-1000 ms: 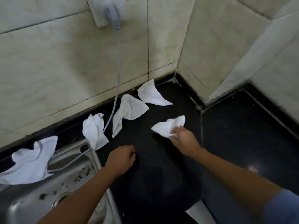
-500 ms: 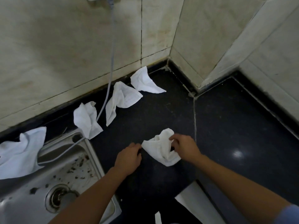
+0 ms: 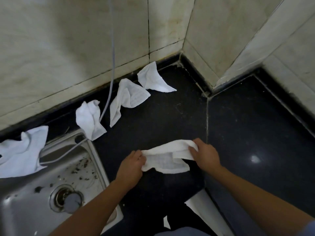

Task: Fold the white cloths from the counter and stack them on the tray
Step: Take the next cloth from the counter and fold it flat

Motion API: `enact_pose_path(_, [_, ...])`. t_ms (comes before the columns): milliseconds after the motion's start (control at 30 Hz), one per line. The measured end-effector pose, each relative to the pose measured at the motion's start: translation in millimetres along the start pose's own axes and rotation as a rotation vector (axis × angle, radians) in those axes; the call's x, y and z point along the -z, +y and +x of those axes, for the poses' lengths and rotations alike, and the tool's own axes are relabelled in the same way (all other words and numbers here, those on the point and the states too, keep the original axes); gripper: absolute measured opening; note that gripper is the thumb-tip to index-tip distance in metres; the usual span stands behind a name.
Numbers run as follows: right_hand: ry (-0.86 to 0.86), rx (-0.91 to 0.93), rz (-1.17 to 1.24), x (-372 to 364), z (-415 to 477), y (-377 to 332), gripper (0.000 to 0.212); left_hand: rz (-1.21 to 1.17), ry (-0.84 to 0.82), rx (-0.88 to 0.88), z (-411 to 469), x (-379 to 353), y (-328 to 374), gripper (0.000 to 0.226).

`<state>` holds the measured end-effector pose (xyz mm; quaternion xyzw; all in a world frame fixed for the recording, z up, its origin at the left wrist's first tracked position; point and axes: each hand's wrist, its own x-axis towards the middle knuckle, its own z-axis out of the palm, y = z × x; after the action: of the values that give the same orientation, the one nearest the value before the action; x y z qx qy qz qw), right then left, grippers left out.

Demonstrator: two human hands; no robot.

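1. Just right of the sink [image 3: 30, 215], over the dark counter [image 3: 162, 116], both hands are stretching the held cloth [image 3: 167, 156] sideways into a loose white band.
2. The left hand [image 3: 131, 165] is pinching the end nearest the sink, fingers curled onto it.
3. The right hand [image 3: 205, 155] is gripping the end farthest from the sink, fingers wrapped over the top edge.
4. Beyond the sink, along the wall, the corner cloth [image 3: 153, 79] and the middle cloth [image 3: 126, 97] are lying crumpled, and the rim cloth [image 3: 89, 120] is overlapping the sink's back corner.
5. The draped cloth [image 3: 22, 150] is hanging over the sink's back-left rim, and a grey cable [image 3: 111, 65] is running down the wall into the basin.
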<state>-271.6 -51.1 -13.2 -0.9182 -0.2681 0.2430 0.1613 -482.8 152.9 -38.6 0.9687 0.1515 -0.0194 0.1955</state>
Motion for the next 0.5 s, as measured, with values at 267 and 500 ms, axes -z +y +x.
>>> enact_pose_path(267, [-0.143, -0.147, -0.063, 0.3, -0.2, 6.0, 0.052, -0.177, 0.140, 0.370, -10.7, -3.7, 11.0, 0.027])
enact_pose_path(500, [-0.310, -0.071, 0.202, -3.3, 38.3, -31.2, 0.005, -0.271, -0.097, 0.591, 19.7, 6.3, 18.8, 0.010])
